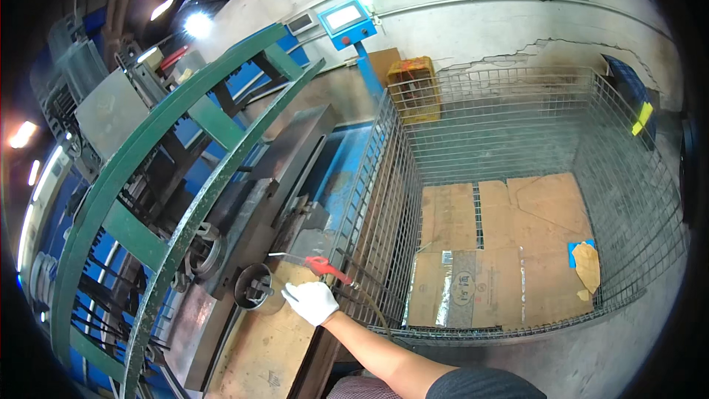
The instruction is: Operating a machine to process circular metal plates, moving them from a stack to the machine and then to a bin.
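My right hand [312, 303], in a white glove, reaches in from the lower right over a worn tan board [258, 347]. Its fingers point left and look slightly apart, with nothing visible between them. Just left of the fingertips stands a round metal cup [242, 297] holding several small grey metal pieces [258, 288]. A red air blow gun [322, 266] with a thin metal nozzle lies just beyond the hand, and its hose [377, 307] runs down beside the wire cage. My left hand is out of view.
A green curved machine frame [177, 251] rises on the left beside a long steel bed [255, 214]. On the right, a large wire cage [509, 77] is lined with cardboard [550, 281]. Behind are a blue control panel [347, 24] and a yellow crate [413, 89].
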`<state>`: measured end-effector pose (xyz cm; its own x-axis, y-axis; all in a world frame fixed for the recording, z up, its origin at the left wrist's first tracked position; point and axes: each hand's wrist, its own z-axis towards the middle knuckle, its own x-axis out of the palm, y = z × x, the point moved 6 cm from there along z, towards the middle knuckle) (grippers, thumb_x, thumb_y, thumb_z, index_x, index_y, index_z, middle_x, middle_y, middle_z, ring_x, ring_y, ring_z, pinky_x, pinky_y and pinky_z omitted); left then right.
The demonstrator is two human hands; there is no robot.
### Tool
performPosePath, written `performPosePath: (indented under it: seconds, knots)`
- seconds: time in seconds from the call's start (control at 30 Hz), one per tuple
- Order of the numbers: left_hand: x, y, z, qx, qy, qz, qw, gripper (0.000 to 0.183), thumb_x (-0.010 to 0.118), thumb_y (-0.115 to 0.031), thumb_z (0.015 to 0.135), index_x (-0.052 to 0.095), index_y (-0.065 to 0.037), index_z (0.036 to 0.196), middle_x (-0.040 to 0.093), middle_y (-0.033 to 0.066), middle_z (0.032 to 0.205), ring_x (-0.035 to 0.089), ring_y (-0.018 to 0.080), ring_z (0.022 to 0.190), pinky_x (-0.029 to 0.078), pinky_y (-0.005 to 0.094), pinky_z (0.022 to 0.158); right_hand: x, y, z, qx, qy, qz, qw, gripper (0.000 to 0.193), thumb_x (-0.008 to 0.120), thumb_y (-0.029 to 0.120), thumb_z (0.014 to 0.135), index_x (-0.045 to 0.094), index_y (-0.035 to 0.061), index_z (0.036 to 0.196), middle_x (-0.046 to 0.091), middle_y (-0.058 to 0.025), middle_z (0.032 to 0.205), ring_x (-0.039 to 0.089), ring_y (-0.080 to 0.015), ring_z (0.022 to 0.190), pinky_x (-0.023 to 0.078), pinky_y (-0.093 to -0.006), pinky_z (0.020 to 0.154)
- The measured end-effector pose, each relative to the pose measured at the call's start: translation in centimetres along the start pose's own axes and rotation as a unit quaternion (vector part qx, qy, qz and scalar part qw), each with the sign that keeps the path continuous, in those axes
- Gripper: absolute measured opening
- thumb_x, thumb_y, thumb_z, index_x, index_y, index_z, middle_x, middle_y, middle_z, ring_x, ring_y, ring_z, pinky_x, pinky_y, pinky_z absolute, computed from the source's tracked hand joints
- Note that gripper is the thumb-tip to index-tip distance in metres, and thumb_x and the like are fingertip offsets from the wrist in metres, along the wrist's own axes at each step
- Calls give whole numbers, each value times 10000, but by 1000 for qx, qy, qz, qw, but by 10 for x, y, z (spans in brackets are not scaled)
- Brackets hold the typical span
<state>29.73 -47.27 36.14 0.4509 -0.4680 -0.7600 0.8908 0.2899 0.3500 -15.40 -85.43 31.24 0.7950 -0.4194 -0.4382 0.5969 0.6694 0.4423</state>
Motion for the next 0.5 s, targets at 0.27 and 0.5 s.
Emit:
performPosePath:
  seconds: [0.27, 0.5]
  knots:
    - [50, 53, -22, -236, 244, -100, 935, 289, 481, -288, 993, 642, -99, 1140, 692, 96, 879, 631, 200, 782, 519, 281, 681, 8, 6, 0, -32, 26, -32, 999, 149, 578, 240, 887, 665, 127, 842, 614, -81, 625, 617, -255, 565, 485, -392, 531]
    - [37, 49, 1, -440, 194, -169, 861, 615, 369, -539, 953, 649, -12, 1104, 632, 242, 1122, 577, 422, 1067, 441, 453, 926, -62, -68, -4, 253, -153, 5, 955, 441, 764, 312, 728, 660, 59, 1074, 675, -160, 915, 646, -329, 862, 492, -416, 772]
